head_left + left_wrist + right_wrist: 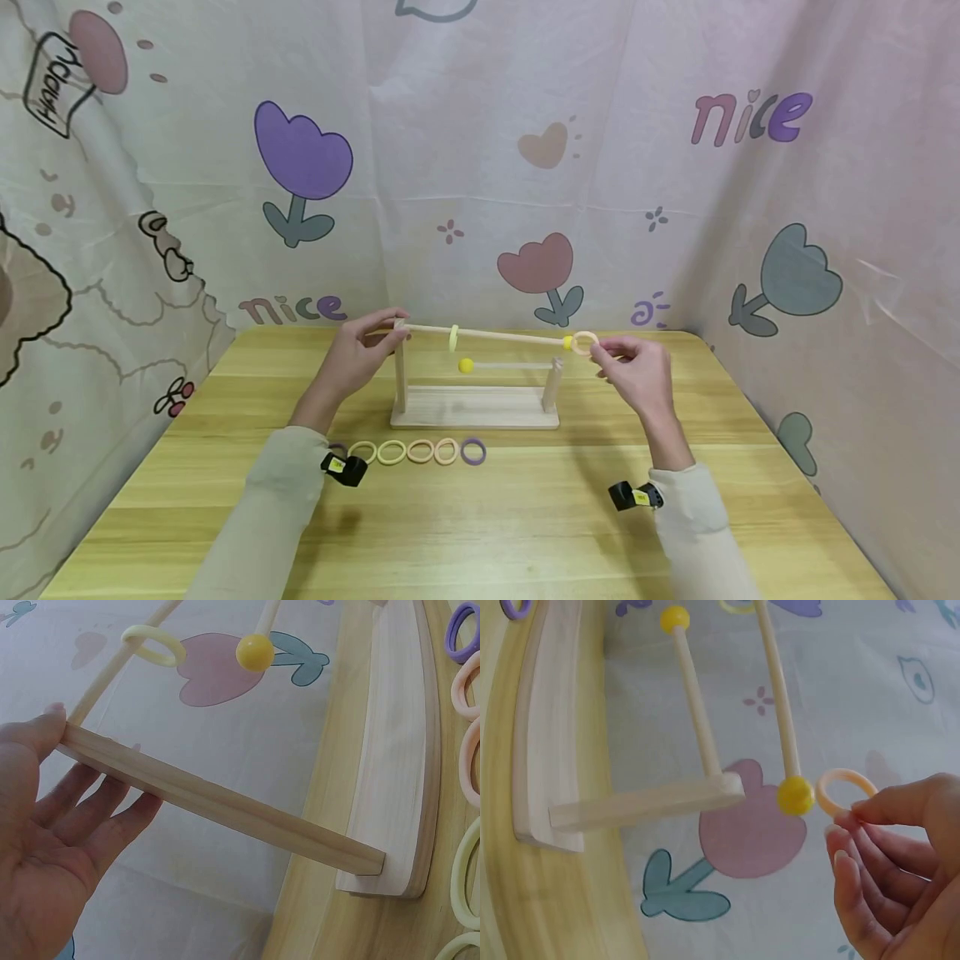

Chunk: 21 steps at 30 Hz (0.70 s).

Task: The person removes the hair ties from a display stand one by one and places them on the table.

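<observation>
My left hand [362,352] grips the top of the left upright post [225,799] of a wooden stand, thumb at the top and fingers behind. From that post a long rod [502,335] runs to the right, ending in a yellow ball [796,796]. A pale yellow ring [453,338] hangs on this rod. Between thumb and forefinger, my right hand [637,371] pinches a peach ring [845,780] right beside the yellow ball. A second rod [697,705] reaches left from the shorter right post [552,385], tipped with another yellow ball [466,366].
The stand's flat base [474,407] rests on a wood-grain table [510,517]. In front of it several rings lie in a row, among them a purple ring [473,452], a peach ring [420,452] and a yellow-green ring [391,453]. A printed cloth [450,167] hangs behind.
</observation>
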{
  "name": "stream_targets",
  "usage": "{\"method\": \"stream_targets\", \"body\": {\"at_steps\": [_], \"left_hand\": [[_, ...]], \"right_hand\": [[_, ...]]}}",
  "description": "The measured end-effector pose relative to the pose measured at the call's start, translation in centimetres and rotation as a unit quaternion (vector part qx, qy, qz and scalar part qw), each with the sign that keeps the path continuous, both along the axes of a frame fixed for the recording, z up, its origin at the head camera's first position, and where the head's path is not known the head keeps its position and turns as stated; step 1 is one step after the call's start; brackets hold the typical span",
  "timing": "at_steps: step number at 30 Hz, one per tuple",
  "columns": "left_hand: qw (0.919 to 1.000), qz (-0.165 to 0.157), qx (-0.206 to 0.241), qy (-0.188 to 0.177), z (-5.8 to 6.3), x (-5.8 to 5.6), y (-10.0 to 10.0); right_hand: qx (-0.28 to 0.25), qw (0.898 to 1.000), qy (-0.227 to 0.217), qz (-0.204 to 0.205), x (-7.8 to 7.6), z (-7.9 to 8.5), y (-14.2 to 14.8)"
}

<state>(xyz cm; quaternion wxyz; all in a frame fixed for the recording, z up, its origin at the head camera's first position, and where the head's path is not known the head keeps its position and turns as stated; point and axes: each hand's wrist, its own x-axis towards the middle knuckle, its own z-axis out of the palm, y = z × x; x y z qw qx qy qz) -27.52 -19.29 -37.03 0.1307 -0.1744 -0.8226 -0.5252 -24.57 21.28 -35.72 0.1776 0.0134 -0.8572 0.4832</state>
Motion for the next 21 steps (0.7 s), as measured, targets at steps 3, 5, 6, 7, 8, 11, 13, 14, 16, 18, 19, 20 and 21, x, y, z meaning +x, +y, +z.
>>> {"method": "stream_targets", "body": {"at_steps": [3,5,6,7,8,11,13,14,16,18,19,20,21], "left_hand": [[1.0,0.001,-0.001,-0.001,0.0,0.0,0.0],[1.0,0.0,0.001,-0.002,0.1,0.1,0.0],[1.0,0.0,0.003,-0.002,0.0,0.1,0.1],[1.0,-0.001,0.004,-0.003,0.1,0.1,0.1],[1.0,-0.002,0.004,-0.003,0.1,0.1,0.1],[1.0,-0.003,0.007,-0.005,0.1,0.1,0.1],[1.0,-0.003,0.007,-0.006,0.1,0.1,0.1],[1.0,-0.003,0.006,-0.006,0.2,0.1,0.1],[1.0,-0.003,0.006,-0.007,0.2,0.1,0.1],[1.0,-0.003,0.004,-0.006,0.1,0.1,0.1],[1.0,-0.003,0.003,-0.006,0.1,0.1,0.1],[1.0,-0.002,0.002,-0.006,0.1,0.1,0.1],[1.0,-0.002,0.002,-0.005,0.1,0.1,0.1]], "right_hand": [[0.013,0.999,-0.022,0.023,0.2,-0.1,-0.4],[0.025,0.998,-0.034,0.037,0.3,-0.3,-0.8],[0.03,0.998,-0.038,0.044,0.4,-0.4,-1.0],[0.036,0.997,-0.04,0.05,0.4,-0.6,-1.2],[0.042,0.997,-0.043,0.057,0.4,-0.7,-1.4],[0.059,0.994,-0.052,0.074,0.3,-1.1,-1.9],[0.068,0.993,-0.058,0.083,0.2,-1.4,-2.2],[0.07,0.992,-0.061,0.086,0.2,-1.4,-2.3],[0.077,0.99,-0.066,0.093,0.1,-1.6,-2.6],[0.082,0.989,-0.074,0.1,0.1,-1.8,-3.0],[0.084,0.988,-0.078,0.103,0.1,-1.9,-3.1],[0.088,0.987,-0.082,0.107,0.1,-2.1,-3.3],[0.095,0.986,-0.084,0.11,0.0,-2.2,-3.5]]}}
